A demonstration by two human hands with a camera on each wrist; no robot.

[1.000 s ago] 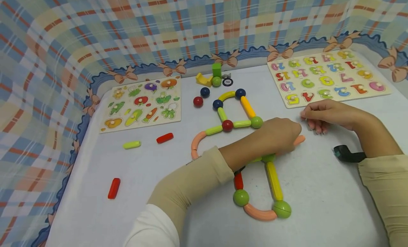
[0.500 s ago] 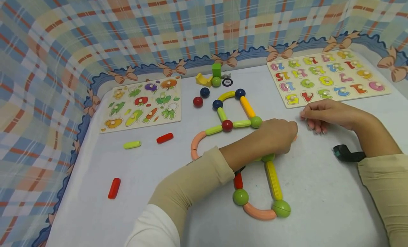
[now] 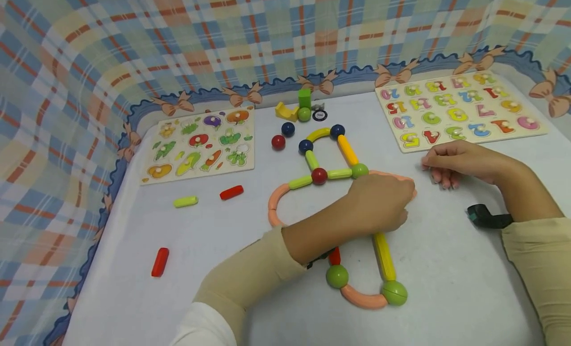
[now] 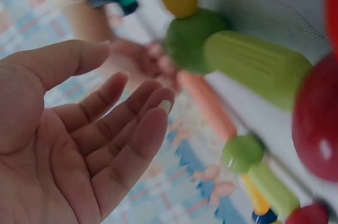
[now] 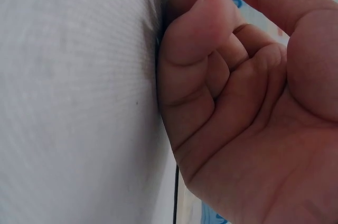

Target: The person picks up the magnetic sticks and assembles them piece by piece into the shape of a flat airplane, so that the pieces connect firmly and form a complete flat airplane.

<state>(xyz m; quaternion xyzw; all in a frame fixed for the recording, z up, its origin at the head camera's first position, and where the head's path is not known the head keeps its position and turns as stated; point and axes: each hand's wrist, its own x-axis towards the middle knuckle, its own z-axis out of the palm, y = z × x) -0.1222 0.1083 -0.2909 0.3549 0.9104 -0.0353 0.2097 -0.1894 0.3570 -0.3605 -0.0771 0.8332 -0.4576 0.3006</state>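
Observation:
My left hand [image 3: 381,200] is over the right side of a figure of toy magnetic sticks and balls. In the left wrist view its relaxed fingers [image 4: 129,163] hold nothing and stand apart from the pieces. A pink curved stick [image 3: 392,175] runs right from a green ball [image 3: 360,171], its far end partly behind the hand. Also near this hand are a light green stick [image 4: 256,63] and a red ball [image 4: 319,121]. My right hand [image 3: 459,160] rests on the table below the number board, fingers loosely curled around nothing.
A vegetable puzzle board [image 3: 200,145] lies at the back left, a number puzzle board [image 3: 459,110] at the back right. Loose red sticks [image 3: 159,262] and a light green stick [image 3: 185,201] lie left. Loose balls [image 3: 278,142] and a green block [image 3: 304,98] sit at the back.
My left hand has let go of the pink piece and drawn slightly back toward the lower left. More of the pink curve shows beside the green ball. The right hand stays put.

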